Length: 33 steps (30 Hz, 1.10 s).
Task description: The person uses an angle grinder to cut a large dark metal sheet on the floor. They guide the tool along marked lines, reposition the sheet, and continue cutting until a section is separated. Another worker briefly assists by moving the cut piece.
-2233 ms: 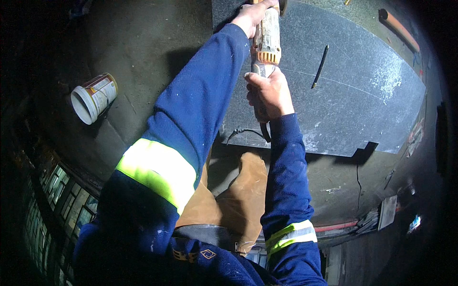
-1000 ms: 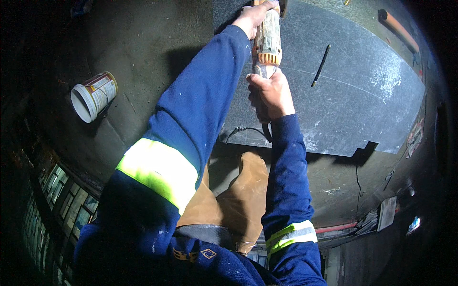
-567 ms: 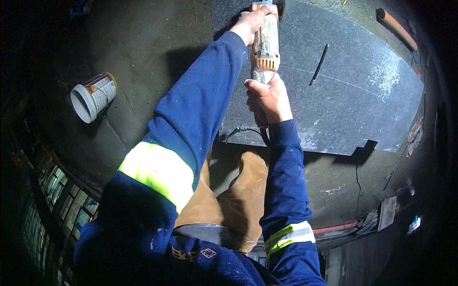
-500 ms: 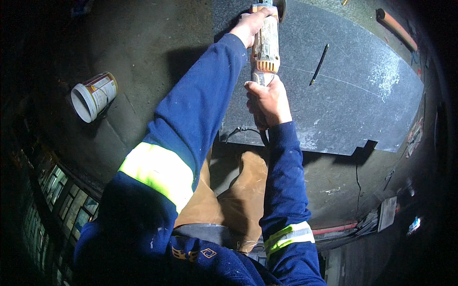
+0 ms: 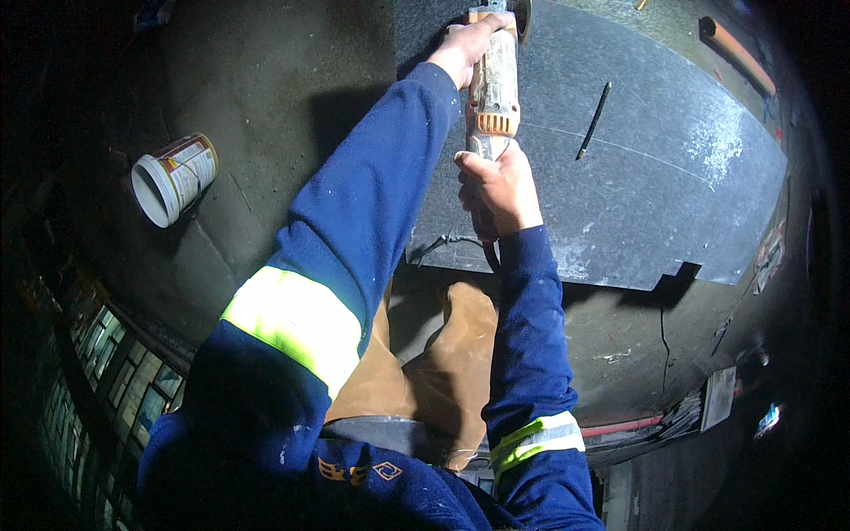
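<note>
Okay, our left hand [image 5: 467,47] clasps the grinder [image 5: 494,81] up front, over the slab [image 5: 611,199]; our right hand [image 5: 505,184] grips its back end; we'd best brace firmly, disc [image 5: 526,21] clear of that pen [image 5: 594,121].

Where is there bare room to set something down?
Two patches: the dark slab between the black stick and its notched near edge, and the floor between the bucket and left sleeve. Crowded: the slab's left part, where left hand, right hand, power tool and cord cluster.
</note>
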Each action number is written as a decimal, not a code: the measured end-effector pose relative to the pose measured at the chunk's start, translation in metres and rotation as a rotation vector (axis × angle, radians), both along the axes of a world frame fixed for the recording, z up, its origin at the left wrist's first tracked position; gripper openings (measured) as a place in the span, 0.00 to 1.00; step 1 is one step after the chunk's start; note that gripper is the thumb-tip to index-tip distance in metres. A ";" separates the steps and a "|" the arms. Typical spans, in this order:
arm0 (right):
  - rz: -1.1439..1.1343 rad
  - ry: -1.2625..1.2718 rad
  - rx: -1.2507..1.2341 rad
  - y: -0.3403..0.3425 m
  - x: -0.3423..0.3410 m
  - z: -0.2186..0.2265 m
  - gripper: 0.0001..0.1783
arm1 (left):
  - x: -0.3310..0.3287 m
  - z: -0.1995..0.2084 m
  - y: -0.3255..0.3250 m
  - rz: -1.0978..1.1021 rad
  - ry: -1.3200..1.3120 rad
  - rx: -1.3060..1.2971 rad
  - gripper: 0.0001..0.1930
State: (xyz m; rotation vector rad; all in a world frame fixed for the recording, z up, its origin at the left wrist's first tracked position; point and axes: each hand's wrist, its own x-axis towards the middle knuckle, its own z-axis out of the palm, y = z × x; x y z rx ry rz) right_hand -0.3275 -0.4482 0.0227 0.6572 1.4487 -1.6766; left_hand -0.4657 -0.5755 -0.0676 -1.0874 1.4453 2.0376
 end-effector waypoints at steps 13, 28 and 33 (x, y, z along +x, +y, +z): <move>0.034 -0.016 -0.058 -0.001 -0.017 -0.009 0.20 | -0.026 -0.054 -0.011 -0.019 -0.028 0.121 0.18; -0.011 -0.013 0.036 0.001 0.024 0.013 0.19 | 0.024 0.019 0.002 -0.009 -0.051 0.036 0.22; -0.012 0.004 0.004 0.000 0.017 0.001 0.12 | 0.013 0.009 -0.001 0.005 -0.025 0.040 0.20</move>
